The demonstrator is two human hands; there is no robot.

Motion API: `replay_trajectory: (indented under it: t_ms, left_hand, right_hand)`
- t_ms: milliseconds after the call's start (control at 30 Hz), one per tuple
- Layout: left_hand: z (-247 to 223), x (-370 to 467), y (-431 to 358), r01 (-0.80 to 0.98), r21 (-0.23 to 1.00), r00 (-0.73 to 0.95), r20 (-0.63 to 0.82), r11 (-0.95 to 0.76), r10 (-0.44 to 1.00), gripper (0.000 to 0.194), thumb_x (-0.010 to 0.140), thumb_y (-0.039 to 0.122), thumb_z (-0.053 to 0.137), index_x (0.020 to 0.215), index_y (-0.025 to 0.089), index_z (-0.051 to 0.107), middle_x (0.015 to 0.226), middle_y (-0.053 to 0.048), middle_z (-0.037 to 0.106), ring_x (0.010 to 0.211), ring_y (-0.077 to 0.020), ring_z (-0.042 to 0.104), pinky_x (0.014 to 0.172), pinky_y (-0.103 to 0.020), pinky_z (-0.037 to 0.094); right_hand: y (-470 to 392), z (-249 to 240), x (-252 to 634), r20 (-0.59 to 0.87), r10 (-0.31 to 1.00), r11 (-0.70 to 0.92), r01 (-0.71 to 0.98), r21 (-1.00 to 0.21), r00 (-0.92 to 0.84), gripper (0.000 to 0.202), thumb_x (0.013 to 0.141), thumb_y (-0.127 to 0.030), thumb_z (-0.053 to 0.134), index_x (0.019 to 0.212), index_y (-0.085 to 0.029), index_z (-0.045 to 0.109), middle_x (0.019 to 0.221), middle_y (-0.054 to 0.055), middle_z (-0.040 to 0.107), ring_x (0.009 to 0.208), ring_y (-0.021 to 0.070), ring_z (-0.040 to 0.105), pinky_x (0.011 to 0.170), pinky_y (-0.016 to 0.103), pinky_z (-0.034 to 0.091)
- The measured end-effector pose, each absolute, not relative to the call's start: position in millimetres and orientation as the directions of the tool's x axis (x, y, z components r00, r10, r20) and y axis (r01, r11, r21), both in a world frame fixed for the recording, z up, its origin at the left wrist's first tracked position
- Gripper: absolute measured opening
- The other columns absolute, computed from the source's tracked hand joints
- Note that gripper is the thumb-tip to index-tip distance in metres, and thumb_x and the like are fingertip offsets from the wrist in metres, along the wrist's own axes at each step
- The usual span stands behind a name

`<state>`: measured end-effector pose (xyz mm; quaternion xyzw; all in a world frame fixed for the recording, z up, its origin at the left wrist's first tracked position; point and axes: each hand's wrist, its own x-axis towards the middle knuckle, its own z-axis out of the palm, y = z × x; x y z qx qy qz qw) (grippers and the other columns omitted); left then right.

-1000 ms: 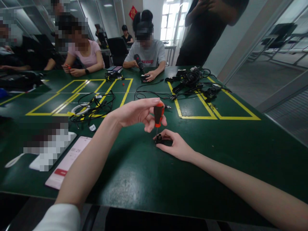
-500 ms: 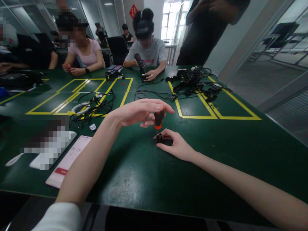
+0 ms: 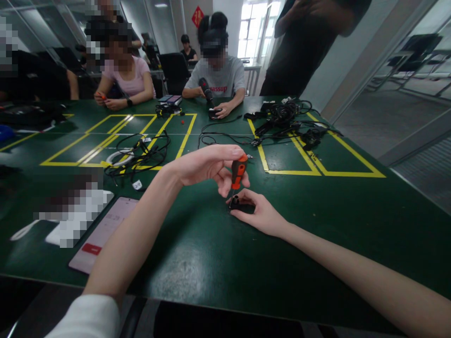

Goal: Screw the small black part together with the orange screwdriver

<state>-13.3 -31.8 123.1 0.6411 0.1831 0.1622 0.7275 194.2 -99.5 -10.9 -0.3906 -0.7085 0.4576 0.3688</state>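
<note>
My left hand (image 3: pixel 214 168) is closed round the handle of a screwdriver (image 3: pixel 238 172), orange and dark grey, held nearly upright with its shaft pointing down. The tip meets, or comes very near, a small black part (image 3: pixel 243 207) on the table; the exact contact is too small to tell. That part has a short dark cylinder standing up at its left end. My right hand (image 3: pixel 259 211) pinches it between thumb and fingers, low against the green table (image 3: pixel 197 244). My right palm hides some of the part.
A phone (image 3: pixel 105 230) lies by my left forearm. Black cables (image 3: pixel 151 150) with a white coil are beyond it, and a bigger cable heap (image 3: pixel 282 117) is at the far right. Across the table a person (image 3: pixel 214 75) holds a dark power tool (image 3: pixel 206 91); others sit or stand around.
The screwdriver handle has turned, showing more orange, and leans slightly to the right. My left fingers have shifted and curled around it. My right hand holds nearly the same place.
</note>
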Motion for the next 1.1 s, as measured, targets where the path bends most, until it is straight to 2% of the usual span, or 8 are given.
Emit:
replay_trajectory:
  t_ms: [133, 367, 467, 567, 667, 867, 1000, 1100]
  left_hand:
    - [125.1, -8.5, -36.1, -0.039, 0.999, 0.815, 0.022, 0.016, 0.580, 0.044, 0.084, 0.052, 0.080, 0.102, 0.016, 0.060, 0.086, -0.007, 0.076, 0.060, -0.0105, 0.061, 0.047, -0.018, 0.040]
    - [138.7, -1.5, -54.7, 0.164, 0.909, 0.699, 0.166, -0.382, 0.695, 0.027, 0.086, 0.042, 0.073, 0.089, 0.015, 0.069, 0.074, 0.000, 0.063, 0.059, -0.0088, 0.053, 0.054, -0.021, 0.040]
    - [141.2, 5.3, -66.0, 0.360, 0.712, 0.590, 0.326, -0.602, 0.739, 0.021, 0.090, 0.030, 0.064, 0.076, 0.016, 0.066, 0.070, 0.001, 0.061, 0.064, -0.0103, 0.054, 0.061, -0.022, 0.040]
    - [142.5, 11.7, -76.8, 0.594, 0.431, 0.494, 0.471, -0.679, 0.731, 0.022, 0.093, 0.028, 0.059, 0.073, 0.018, 0.064, 0.062, 0.000, 0.056, 0.065, -0.0145, 0.054, 0.064, -0.026, 0.037]
    - [145.6, 15.2, -85.6, 0.700, 0.260, 0.516, 0.459, -0.665, 0.723, 0.027, 0.097, 0.034, 0.056, 0.076, 0.020, 0.066, 0.062, -0.003, 0.057, 0.069, -0.0202, 0.060, 0.067, -0.030, 0.039]
    - [159.3, 19.4, -101.1, 0.830, 0.073, 0.495, 0.356, -0.552, 0.792, 0.031, 0.101, 0.037, 0.050, 0.090, 0.017, 0.070, 0.082, -0.010, 0.067, 0.082, -0.0266, 0.068, 0.072, -0.034, 0.047]
    - [173.1, 15.0, -104.7, 0.749, 0.005, 0.649, 0.197, -0.662, 0.735, 0.025, 0.095, 0.028, 0.055, 0.112, 0.016, 0.069, 0.109, -0.011, 0.068, 0.084, -0.0235, 0.069, 0.071, -0.032, 0.048]
    - [181.8, 7.9, -96.6, 0.657, -0.039, 0.751, 0.123, -0.753, 0.649, 0.027, 0.091, 0.021, 0.056, 0.114, 0.015, 0.070, 0.121, -0.015, 0.065, 0.082, -0.0207, 0.068, 0.071, -0.031, 0.047]
  right_hand:
    - [-99.6, -9.6, 194.1, 0.153, 0.892, 0.261, 0.207, -0.943, -0.426, 0.017, 0.086, -0.030, 0.077, 0.095, -0.023, 0.064, 0.102, 0.006, 0.080, 0.102, 0.0239, 0.077, 0.105, 0.048, 0.061]
    - [-99.8, -8.6, 194.3, 0.154, 0.895, 0.267, 0.226, -0.937, -0.419, 0.016, 0.086, -0.030, 0.077, 0.095, -0.023, 0.065, 0.100, 0.005, 0.079, 0.101, 0.0235, 0.076, 0.103, 0.046, 0.061]
    - [-100.2, -8.2, 194.5, 0.155, 0.896, 0.269, 0.233, -0.935, -0.416, 0.016, 0.085, -0.029, 0.076, 0.096, -0.022, 0.066, 0.100, 0.005, 0.079, 0.100, 0.0237, 0.076, 0.102, 0.046, 0.061]
    - [-100.1, -8.2, 195.1, 0.145, 0.896, 0.261, 0.234, -0.936, -0.419, 0.015, 0.085, -0.030, 0.076, 0.095, -0.022, 0.066, 0.099, 0.005, 0.079, 0.099, 0.0240, 0.076, 0.100, 0.046, 0.061]
    - [-99.5, -8.9, 195.7, 0.142, 0.895, 0.261, 0.240, -0.935, -0.423, 0.016, 0.085, -0.031, 0.075, 0.095, -0.023, 0.065, 0.098, 0.005, 0.079, 0.099, 0.0242, 0.076, 0.099, 0.045, 0.060]
    - [-99.0, -11.3, 194.8, 0.160, 0.902, 0.276, 0.249, -0.929, -0.402, 0.017, 0.082, -0.032, 0.075, 0.094, -0.023, 0.065, 0.095, 0.004, 0.079, 0.092, 0.0244, 0.077, 0.091, 0.043, 0.061]
    - [-99.6, -11.2, 193.7, 0.179, 0.909, 0.294, 0.273, -0.916, -0.377, 0.015, 0.081, -0.033, 0.075, 0.089, -0.023, 0.066, 0.089, 0.004, 0.078, 0.086, 0.0247, 0.076, 0.084, 0.041, 0.062]
    - [-100.8, -9.1, 193.6, 0.167, 0.904, 0.282, 0.256, -0.925, -0.393, 0.016, 0.081, -0.032, 0.075, 0.091, -0.023, 0.066, 0.091, 0.004, 0.079, 0.089, 0.0249, 0.076, 0.087, 0.042, 0.062]
